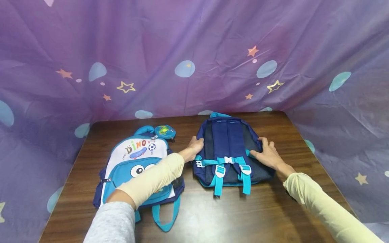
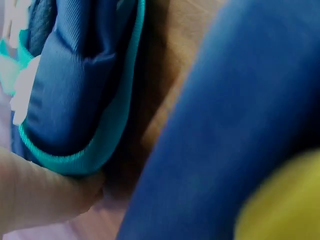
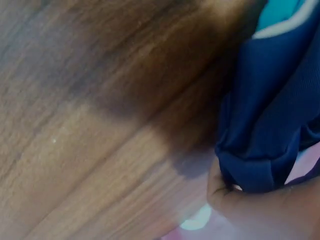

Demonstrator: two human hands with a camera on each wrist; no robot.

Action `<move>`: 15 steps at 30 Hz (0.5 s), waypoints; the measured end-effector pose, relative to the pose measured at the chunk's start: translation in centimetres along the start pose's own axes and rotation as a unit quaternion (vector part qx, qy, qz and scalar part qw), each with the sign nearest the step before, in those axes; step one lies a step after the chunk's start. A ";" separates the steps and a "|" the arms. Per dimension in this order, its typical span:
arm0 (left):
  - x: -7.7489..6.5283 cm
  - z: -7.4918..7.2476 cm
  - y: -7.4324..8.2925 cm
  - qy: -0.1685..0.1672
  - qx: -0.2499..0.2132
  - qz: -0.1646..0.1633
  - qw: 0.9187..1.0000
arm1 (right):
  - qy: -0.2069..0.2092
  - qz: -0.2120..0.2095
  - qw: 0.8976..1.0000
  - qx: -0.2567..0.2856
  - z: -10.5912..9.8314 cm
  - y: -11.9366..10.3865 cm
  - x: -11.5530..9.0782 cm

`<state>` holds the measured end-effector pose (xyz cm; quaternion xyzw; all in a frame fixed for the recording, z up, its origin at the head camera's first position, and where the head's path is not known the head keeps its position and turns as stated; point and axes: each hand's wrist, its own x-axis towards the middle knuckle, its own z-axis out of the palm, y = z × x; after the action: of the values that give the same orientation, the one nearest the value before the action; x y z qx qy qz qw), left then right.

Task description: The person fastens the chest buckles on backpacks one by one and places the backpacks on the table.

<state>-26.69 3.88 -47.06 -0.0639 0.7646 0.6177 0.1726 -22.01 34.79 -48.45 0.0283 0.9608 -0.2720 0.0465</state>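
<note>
A navy backpack (image 1: 220,135) lies with its straps and back panel facing up on the wooden table. Turquoise webbing, white buckles and a white chest clip cross its lower half. My left hand (image 1: 195,147) grips its left side; in the left wrist view, a finger (image 2: 55,195) presses against the turquoise-trimmed edge. On the opposite side, my right hand (image 1: 269,156) holds the pack, thumb on top near a turquoise strap. Navy fabric (image 3: 260,110) is pinched between thumb and fingers in the right wrist view.
A second backpack (image 1: 120,182), white and blue with a cartoon face and "DINO" lettering, lies front up at the left, under my left forearm. A small round blue pouch (image 1: 165,132) hangs by its top. Behind the wooden table (image 1: 212,219) hangs a purple curtain (image 1: 194,40).
</note>
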 end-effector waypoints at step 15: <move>-5.2 -6.9 0.1 -0.164 0.482 0.332 0.794 | 0.077 -0.268 0.960 -0.024 -0.2 -4.4 -2.7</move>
<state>-23.17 -3.36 -43.93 0.3871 0.8980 0.1898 0.0882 -19.70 31.07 -45.76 -0.2103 0.9402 -0.2481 -0.1017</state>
